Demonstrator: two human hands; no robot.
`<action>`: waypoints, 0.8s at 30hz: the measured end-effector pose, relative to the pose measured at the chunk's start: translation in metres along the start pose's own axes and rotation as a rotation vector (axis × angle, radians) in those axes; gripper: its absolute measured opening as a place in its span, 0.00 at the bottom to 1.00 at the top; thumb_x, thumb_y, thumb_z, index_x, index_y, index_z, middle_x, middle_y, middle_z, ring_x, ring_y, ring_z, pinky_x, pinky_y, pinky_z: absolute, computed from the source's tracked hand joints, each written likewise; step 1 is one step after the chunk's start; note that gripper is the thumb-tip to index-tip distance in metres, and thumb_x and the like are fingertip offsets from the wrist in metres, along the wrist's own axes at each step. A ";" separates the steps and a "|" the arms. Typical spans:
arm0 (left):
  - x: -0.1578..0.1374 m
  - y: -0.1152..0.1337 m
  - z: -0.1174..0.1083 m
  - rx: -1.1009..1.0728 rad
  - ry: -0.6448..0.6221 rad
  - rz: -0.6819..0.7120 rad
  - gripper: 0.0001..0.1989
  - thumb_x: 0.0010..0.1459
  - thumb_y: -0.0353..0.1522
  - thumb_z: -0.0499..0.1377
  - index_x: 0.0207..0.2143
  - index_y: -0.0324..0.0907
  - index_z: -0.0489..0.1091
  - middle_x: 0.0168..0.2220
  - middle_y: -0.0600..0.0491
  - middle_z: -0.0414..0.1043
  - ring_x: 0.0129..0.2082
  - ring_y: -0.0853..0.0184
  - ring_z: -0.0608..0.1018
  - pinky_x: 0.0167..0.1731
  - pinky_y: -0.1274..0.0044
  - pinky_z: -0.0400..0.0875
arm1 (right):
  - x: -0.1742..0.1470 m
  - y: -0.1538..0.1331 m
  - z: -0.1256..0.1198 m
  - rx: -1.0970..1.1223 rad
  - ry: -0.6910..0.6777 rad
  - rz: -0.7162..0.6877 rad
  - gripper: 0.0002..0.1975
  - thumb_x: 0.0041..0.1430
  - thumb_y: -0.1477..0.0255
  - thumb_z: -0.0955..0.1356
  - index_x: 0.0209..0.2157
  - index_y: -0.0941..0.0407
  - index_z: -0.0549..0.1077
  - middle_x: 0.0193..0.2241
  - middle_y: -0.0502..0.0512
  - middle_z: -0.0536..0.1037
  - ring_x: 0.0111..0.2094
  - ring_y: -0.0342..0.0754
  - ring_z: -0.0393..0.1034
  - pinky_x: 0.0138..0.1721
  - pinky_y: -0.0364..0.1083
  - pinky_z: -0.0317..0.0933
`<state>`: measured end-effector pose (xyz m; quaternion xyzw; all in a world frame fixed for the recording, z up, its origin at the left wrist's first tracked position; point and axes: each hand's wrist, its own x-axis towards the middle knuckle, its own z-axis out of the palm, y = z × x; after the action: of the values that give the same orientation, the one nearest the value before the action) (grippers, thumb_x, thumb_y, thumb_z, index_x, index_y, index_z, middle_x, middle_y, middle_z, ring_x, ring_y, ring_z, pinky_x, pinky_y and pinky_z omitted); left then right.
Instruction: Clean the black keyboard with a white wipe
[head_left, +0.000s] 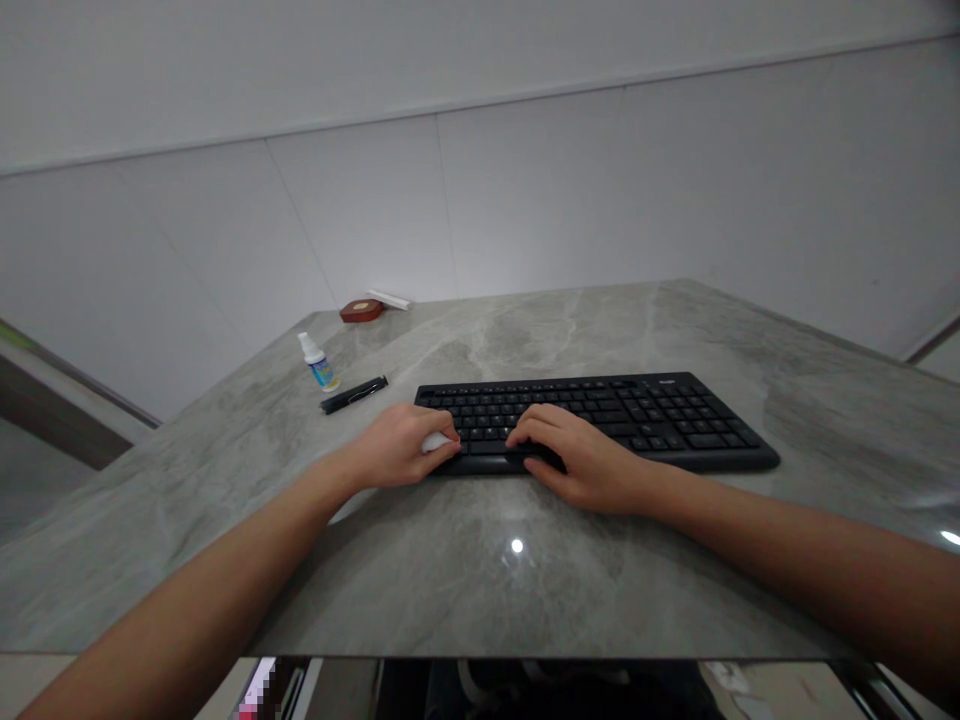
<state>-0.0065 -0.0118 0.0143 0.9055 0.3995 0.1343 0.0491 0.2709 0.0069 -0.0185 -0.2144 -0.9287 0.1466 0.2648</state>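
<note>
A black keyboard (600,420) lies across the middle of the table, its number pad to the right. At its lower left corner, my left hand (409,443) is closed round a small white wad (435,441), which looks like tissue or cloth; most of it is hidden in the fingers. My right hand (574,455) rests over the front edge of the keyboard, left of its centre. Its fingers are bent and touch the lower keys, with the thumb apart from them. Nothing shows in that hand.
A white spray bottle (319,363) with a blue and yellow label stands left of the keyboard. Beside it lies a black pen-like object (354,395). Farther back are a reddish-brown box (361,310) and a flat white item (390,299) near the wall. The grey marbled table (487,570) ends close below.
</note>
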 end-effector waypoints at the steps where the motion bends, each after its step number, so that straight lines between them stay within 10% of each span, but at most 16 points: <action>1: 0.000 0.000 -0.001 0.007 -0.007 0.001 0.09 0.63 0.34 0.56 0.35 0.40 0.73 0.32 0.51 0.79 0.30 0.66 0.78 0.32 0.76 0.66 | 0.000 0.000 0.000 0.003 0.005 -0.003 0.13 0.58 0.81 0.65 0.45 0.56 0.70 0.42 0.59 0.72 0.45 0.52 0.67 0.49 0.55 0.65; 24: 0.009 0.010 0.012 0.115 -0.018 0.042 0.06 0.63 0.32 0.54 0.36 0.41 0.70 0.33 0.50 0.77 0.32 0.63 0.78 0.32 0.75 0.68 | 0.000 0.000 0.001 -0.011 0.010 -0.008 0.13 0.58 0.80 0.65 0.45 0.56 0.72 0.42 0.59 0.72 0.45 0.52 0.67 0.48 0.55 0.65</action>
<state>0.0100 -0.0120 0.0069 0.9162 0.3871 0.1039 -0.0022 0.2703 0.0068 -0.0190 -0.2126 -0.9290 0.1394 0.2687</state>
